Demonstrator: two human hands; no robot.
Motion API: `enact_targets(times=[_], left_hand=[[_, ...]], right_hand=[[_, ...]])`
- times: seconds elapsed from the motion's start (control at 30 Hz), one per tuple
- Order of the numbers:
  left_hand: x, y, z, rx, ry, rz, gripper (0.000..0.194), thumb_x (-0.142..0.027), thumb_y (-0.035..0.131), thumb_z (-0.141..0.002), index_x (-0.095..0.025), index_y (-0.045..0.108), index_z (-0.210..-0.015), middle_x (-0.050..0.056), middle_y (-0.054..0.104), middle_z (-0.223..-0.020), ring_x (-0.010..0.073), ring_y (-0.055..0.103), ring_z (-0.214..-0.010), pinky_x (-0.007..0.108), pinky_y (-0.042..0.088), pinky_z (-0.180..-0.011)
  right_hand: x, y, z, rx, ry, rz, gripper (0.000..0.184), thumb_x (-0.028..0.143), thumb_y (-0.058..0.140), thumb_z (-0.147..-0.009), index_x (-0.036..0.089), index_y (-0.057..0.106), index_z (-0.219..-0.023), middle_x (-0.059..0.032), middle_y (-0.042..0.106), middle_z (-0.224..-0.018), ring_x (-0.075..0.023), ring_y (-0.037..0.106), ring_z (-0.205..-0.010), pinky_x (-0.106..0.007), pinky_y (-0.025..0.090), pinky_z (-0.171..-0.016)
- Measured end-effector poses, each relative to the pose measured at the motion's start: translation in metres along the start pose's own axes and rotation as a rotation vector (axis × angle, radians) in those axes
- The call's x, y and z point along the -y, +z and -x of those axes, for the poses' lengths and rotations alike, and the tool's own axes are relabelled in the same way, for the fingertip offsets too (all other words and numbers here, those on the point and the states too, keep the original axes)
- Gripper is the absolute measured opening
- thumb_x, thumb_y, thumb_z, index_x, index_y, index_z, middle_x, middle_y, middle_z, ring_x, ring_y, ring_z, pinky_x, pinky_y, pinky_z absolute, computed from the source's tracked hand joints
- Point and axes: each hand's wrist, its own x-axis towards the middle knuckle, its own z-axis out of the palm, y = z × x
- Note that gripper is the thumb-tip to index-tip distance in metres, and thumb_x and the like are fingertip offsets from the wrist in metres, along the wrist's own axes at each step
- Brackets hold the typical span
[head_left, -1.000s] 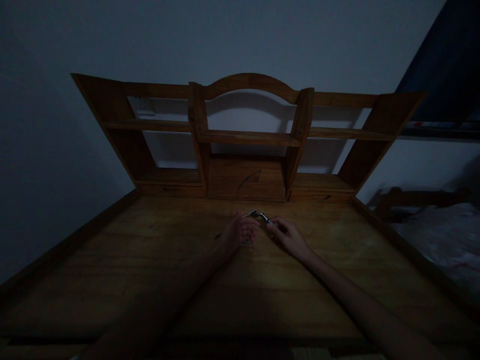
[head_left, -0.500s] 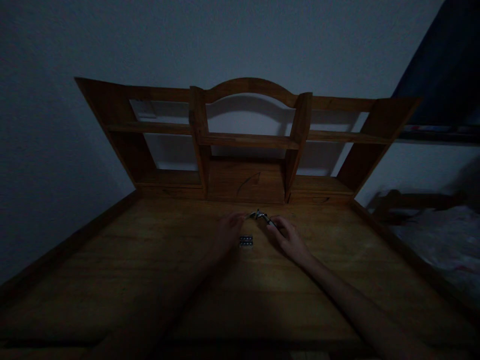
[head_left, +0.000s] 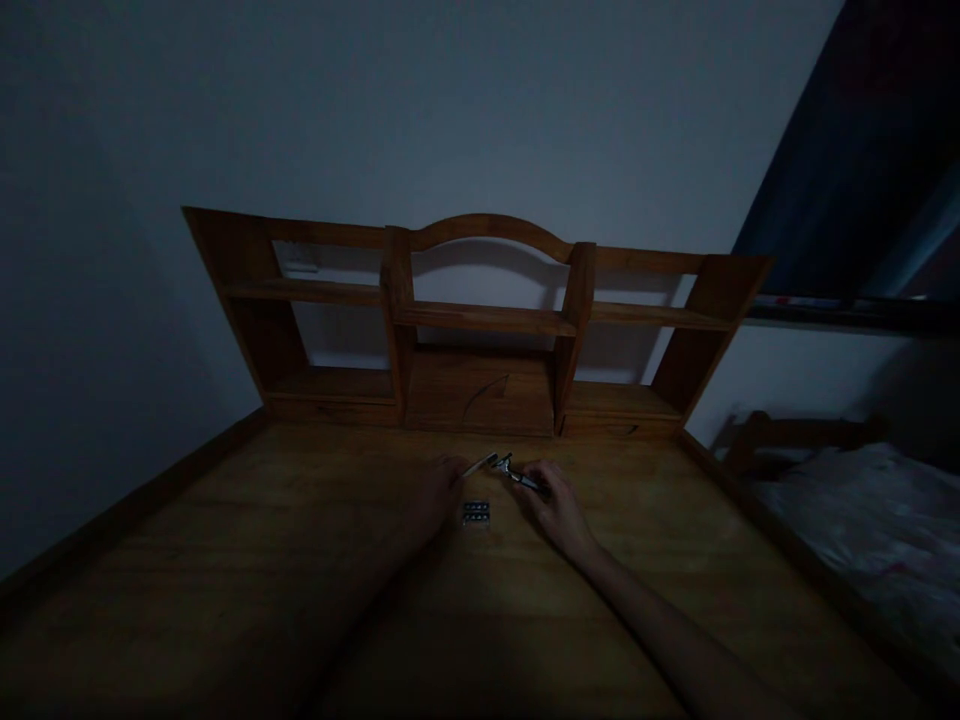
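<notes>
In my right hand (head_left: 559, 510) is a razor (head_left: 517, 476) with a shiny neck and dark handle, its head tilted up to the left. My left hand (head_left: 439, 490), deep in shadow, has its fingers closed around a thin pale stick (head_left: 477, 465) with a dark end; its exact kind is hard to make out. The stick's dark end is close to the razor head, and I cannot tell whether they touch. Below and between my hands, a small black-and-silver razor cartridge pack (head_left: 476, 513) lies on the wooden desk (head_left: 480, 610).
A wooden shelf unit (head_left: 480, 318) stands along the back of the desk against the wall. Raised wooden edges run along both sides of the desk. To the right are a bed with a pale cover (head_left: 862, 520) and a dark blue curtain (head_left: 832, 170). The light is dim.
My view has tilted up and shifted slightly. The stick in my left hand now shows at greater length, with its dark end by the razor head. The razor stays in my right hand.
</notes>
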Motion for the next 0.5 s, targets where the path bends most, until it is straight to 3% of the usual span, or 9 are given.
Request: enact_targets(times=[0.17, 0.33, 0.5], left_hand=[[-0.008, -0.007, 0.002, 0.075, -0.096, -0.058, 0.018, -0.022, 0.046, -0.083, -0.019, 0.062, -0.092, 0.007, 0.061, -0.092, 0.0206, 0.056, -0.085, 0.031, 0.041, -0.08], [-0.019, -0.019, 0.011, 0.057, -0.142, -0.08, 0.018, -0.012, 0.045, -0.08, -0.017, 0.059, -0.091, 0.011, 0.057, -0.105, 0.0246, 0.049, -0.105, 0.035, 0.031, -0.094], [-0.035, -0.024, 0.021, 0.095, -0.233, 0.058, 0.018, -0.02, 0.054, -0.078, -0.019, 0.058, -0.096, 0.01, 0.06, -0.102, 0.027, 0.053, -0.103, 0.037, 0.036, -0.089]], right_hand=[[-0.002, -0.006, -0.004, -0.005, -0.034, 0.029, 0.011, 0.029, 0.053, -0.086, 0.022, 0.058, -0.093, -0.0064, 0.06, -0.091, -0.0219, 0.054, -0.088, -0.034, 0.044, -0.079], [-0.008, -0.014, -0.005, -0.068, -0.032, 0.042, 0.018, 0.032, 0.048, -0.089, 0.021, 0.059, -0.097, -0.0084, 0.06, -0.095, -0.023, 0.055, -0.09, -0.036, 0.044, -0.08], [-0.006, -0.021, -0.002, -0.116, -0.031, 0.018, 0.019, 0.033, 0.047, -0.088, 0.02, 0.059, -0.097, -0.0076, 0.061, -0.094, -0.0215, 0.055, -0.088, -0.034, 0.044, -0.08]])
